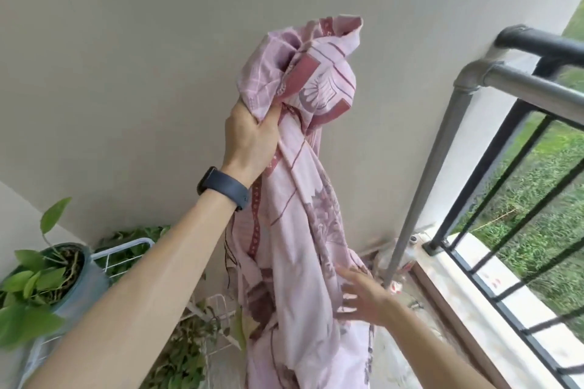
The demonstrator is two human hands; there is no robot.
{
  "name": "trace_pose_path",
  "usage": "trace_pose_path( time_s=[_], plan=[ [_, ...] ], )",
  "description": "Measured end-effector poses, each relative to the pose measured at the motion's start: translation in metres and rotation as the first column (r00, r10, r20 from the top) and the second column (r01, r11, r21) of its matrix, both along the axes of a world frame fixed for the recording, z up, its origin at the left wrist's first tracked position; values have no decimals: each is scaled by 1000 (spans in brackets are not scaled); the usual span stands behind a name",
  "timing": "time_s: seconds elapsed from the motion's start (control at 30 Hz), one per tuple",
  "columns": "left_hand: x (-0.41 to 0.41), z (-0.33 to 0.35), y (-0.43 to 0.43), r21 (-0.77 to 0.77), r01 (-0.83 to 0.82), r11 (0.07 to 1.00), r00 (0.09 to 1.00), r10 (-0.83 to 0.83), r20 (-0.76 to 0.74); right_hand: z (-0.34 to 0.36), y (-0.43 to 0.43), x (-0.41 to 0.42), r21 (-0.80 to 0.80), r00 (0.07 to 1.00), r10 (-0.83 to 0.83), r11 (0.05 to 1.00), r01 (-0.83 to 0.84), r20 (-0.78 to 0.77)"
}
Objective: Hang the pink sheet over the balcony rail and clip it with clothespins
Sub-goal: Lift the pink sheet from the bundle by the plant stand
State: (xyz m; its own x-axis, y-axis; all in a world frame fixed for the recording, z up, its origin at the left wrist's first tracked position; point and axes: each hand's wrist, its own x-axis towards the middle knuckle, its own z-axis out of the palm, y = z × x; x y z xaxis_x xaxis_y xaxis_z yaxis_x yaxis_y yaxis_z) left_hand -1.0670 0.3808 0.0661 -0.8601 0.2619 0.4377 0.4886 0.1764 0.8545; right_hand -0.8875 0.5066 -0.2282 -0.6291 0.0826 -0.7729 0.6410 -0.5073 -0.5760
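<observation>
The pink sheet (303, 199) is not on the balcony rail (534, 90). It hangs in the air to the left of the rail, apart from it and in front of the pale wall (158, 73). The person's left hand (249, 142) is raised to about the height of the rail's top bar and is clamped on the cloth, fingers and thumb curled round a gathered bunch. Above that grip the fabric stands up in a crumpled peak of lilac checks and dark red bands, and below it the cloth falls in long twisted folds out of the bottom of the view. A dark wristband (222, 188) sits on the left wrist.

The right hand (363, 297) is lower, near the foot of the rail's grey upright post. Its fingers are straight and spread against the hanging folds, holding nothing. It is blurred, so how firmly it touches cannot be told. The two hands are well apart, one high and one low.

Farther from the rail, beyond the sheet, a leafy potted plant (47, 275) stands beside a white wire rack (126, 249). Through the rail's black bars, green grass (537, 199) shows outside.
</observation>
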Motion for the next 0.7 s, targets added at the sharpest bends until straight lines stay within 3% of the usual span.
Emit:
trace_pose_path(
  time_s=[0.07,0.17,0.33,0.4,0.47,0.53,0.57,0.63,0.7],
  plan=[
    [-1,20,7,31,-3,1000,1000,4,-28,17,-9,-18,141,990,-88,985,103,-107],
    [-7,48,9,33,-11,999,995,14,-101,88,8,-55,319,925,-266,882,348,-272],
    [-23,93,7,63,-48,997,989,56,-134,288,48,-86,212,607,-247,784,583,-755],
    [-23,110,12,58,-16,998,995,22,-97,345,41,-87,176,523,-201,793,584,-828],
    [-15,121,19,40,243,969,970,-242,-29,379,27,-87,133,481,-173,833,537,-860],
    [0,120,24,-26,539,842,842,-538,40,399,15,-85,70,428,-169,869,489,-888],
    [7,116,27,-89,607,790,795,-605,52,405,12,-82,43,401,-173,879,475,-900],
    [11,105,34,-224,615,756,774,-633,-13,414,15,-74,30,352,-161,877,480,-922],
    [10,101,38,-343,397,852,858,-477,-193,417,25,-66,121,343,-78,844,523,-936]
  ],
)
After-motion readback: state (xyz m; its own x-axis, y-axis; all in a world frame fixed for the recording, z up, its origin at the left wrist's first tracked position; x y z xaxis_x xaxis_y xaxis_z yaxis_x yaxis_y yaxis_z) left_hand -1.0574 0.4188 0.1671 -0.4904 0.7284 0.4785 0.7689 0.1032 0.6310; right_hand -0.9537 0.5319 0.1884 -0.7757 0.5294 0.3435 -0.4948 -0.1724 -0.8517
